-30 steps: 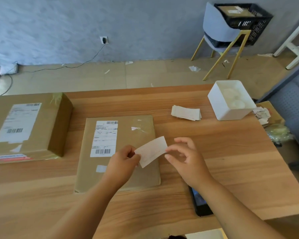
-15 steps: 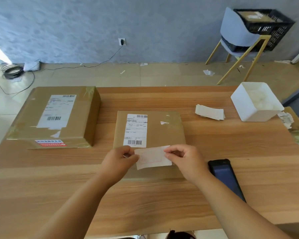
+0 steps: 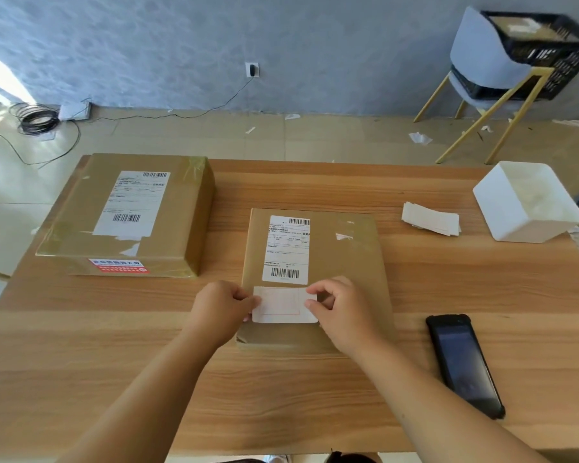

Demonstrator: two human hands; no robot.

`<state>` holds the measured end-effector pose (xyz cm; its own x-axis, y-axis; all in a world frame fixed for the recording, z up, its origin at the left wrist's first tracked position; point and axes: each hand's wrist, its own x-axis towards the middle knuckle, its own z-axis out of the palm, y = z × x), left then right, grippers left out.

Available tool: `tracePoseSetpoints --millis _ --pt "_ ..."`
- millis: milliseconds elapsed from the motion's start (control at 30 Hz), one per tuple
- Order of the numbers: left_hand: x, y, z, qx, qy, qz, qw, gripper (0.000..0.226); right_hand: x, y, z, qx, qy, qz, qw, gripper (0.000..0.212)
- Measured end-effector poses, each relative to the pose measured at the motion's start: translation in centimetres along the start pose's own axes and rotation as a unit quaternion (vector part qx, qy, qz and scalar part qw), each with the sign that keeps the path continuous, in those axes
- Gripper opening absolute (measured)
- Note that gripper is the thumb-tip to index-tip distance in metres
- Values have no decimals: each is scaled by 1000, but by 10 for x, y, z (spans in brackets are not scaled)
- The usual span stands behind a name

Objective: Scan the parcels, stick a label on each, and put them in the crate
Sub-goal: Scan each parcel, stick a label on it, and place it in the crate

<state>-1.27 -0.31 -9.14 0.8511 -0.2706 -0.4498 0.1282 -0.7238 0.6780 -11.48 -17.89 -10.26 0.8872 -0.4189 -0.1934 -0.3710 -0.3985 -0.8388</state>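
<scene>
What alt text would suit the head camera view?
Left hand and right hand pinch the ends of a white label on a flat cardboard parcel. A bigger parcel lies left of it, a black handheld device right.

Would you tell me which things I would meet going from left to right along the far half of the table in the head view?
large parcel → flat parcel → stack of labels → white bin
</scene>
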Motion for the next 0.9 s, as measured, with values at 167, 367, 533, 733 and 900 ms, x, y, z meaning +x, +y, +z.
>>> tracePoseSetpoints --millis 167,367,533,733,900 --pt "5 0 3 43 33 31 998 16 4 3 4 -12 12 2 1000 19" --pt "4 -4 9 87 59 77 991 16 4 3 6 -26 14 2 1000 20" --pt "4 -5 8 121 50 96 987 14 7 1 2 -107 -9 11 994 18" --pt "-5 -14 10 198 74 227 951 27 4 0 -2 -198 -27 -20 980 34" --pt "-11 -23 13 236 98 310 916 37 -1 9 11 -353 -46 -108 928 43"
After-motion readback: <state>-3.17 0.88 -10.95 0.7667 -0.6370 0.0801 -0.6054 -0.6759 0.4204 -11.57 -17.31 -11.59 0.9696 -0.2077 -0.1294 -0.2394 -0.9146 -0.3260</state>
